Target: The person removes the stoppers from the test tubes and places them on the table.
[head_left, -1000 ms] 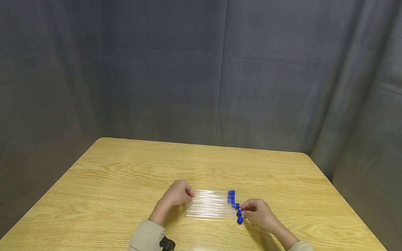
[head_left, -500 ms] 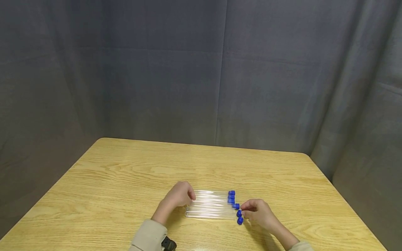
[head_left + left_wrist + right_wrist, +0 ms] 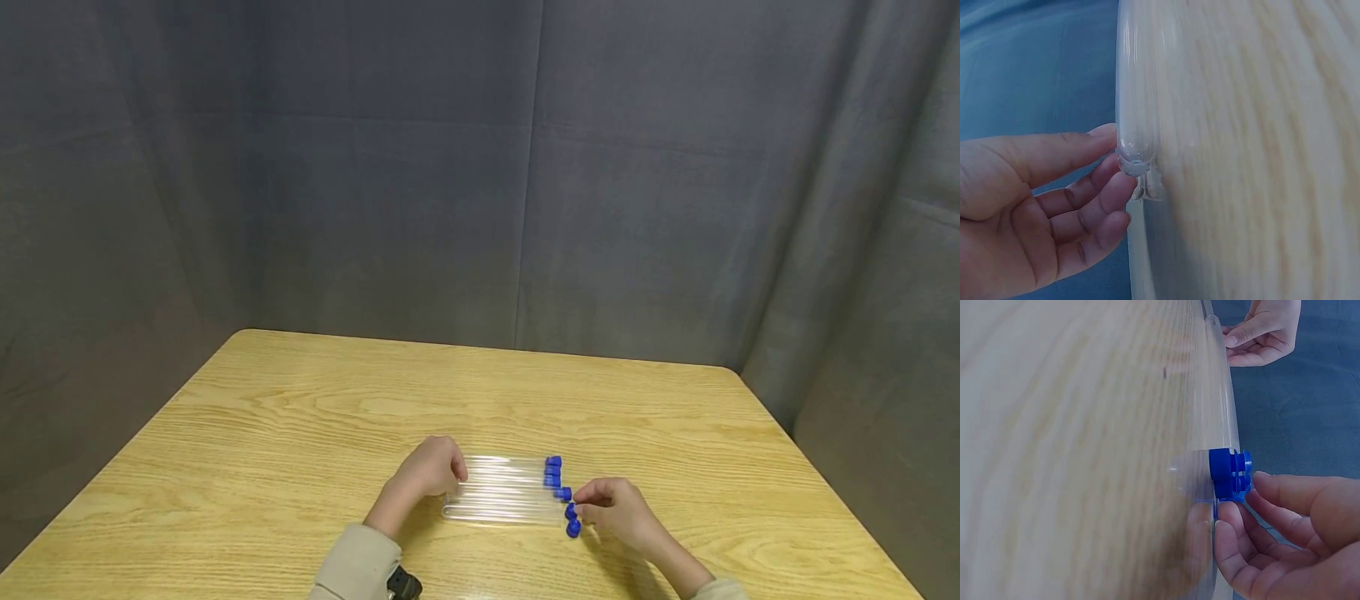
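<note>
Several clear test tubes (image 3: 501,492) with blue caps lie side by side in a row in the head view, caps on the right. At their rounded left ends is my left hand (image 3: 431,467), thumb and bent fingertips around one tube end. That rounded end (image 3: 1136,150) shows between the fingertips in the left wrist view. My right hand (image 3: 617,507) is at the caps, thumb and index finger pinching a blue cap (image 3: 571,511). In the right wrist view the stacked-looking blue caps (image 3: 1230,472) stand before the fingertips. The nearest tubes' caps stick out farther right than the far ones.
The tubes rest on a wood-grain table (image 3: 300,400) with rounded far corners. A grey curtain (image 3: 390,208) hangs behind the table and along both sides. Beige sleeves (image 3: 356,562) cover the forearms, and a black wrist device (image 3: 405,583) shows at the left cuff.
My left hand has shifted slightly toward me and to the right along the tube ends, its fingers now nearer the closest tubes. The right hand has stayed almost still at the caps.
</note>
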`<action>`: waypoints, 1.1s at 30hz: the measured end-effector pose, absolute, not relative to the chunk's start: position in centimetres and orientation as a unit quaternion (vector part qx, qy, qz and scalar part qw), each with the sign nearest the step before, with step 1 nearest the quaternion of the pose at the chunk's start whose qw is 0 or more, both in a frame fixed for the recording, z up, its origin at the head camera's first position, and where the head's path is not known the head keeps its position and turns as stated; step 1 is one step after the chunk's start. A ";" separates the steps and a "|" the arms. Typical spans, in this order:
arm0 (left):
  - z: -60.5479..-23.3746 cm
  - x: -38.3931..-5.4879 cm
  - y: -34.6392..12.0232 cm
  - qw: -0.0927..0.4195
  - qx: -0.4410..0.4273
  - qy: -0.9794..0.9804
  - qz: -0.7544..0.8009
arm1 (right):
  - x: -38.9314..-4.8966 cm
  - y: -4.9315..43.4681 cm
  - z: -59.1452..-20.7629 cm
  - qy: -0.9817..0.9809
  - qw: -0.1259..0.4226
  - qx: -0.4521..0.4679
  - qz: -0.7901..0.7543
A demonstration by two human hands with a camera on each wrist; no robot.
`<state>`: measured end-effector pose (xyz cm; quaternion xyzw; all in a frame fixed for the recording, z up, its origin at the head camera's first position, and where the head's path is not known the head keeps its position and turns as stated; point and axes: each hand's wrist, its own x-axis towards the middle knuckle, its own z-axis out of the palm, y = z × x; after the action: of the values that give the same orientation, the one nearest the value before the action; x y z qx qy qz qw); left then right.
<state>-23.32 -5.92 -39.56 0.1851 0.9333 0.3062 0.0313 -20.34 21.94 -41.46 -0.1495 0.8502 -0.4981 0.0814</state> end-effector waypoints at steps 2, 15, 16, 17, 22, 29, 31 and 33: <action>-39.5 -23.3 -5.9 0.030 0.187 0.934 0.304 | -20.3 22.0 -41.5 0.849 0.084 -0.150 -0.499; -39.5 -23.1 -5.7 0.038 0.185 0.932 0.310 | -20.4 22.0 -41.5 0.852 0.089 -0.149 -0.495; -39.5 -23.1 -5.7 0.039 0.184 0.932 0.310 | -20.4 22.0 -41.5 0.851 0.090 -0.150 -0.495; -39.5 -23.1 -5.7 0.039 0.182 0.932 0.311 | -20.4 22.0 -41.5 0.851 0.090 -0.149 -0.496; -39.5 -23.1 -5.6 0.041 0.178 0.935 0.303 | -20.4 22.0 -41.4 0.851 0.092 -0.147 -0.496; -39.5 -22.9 -5.4 0.054 0.168 0.942 0.287 | -20.4 22.0 -41.4 0.847 0.094 -0.149 -0.502; -39.5 -22.9 -5.3 0.055 0.169 0.943 0.283 | -20.4 22.0 -41.3 0.846 0.094 -0.152 -0.502; -39.5 -22.9 -5.3 0.055 0.171 0.944 0.278 | -20.3 22.0 -41.3 0.845 0.096 -0.153 -0.503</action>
<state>-22.91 -5.34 -39.53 0.1706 0.9437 0.2781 0.0548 -20.34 21.97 -41.31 -0.1529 0.8451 -0.5032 0.0959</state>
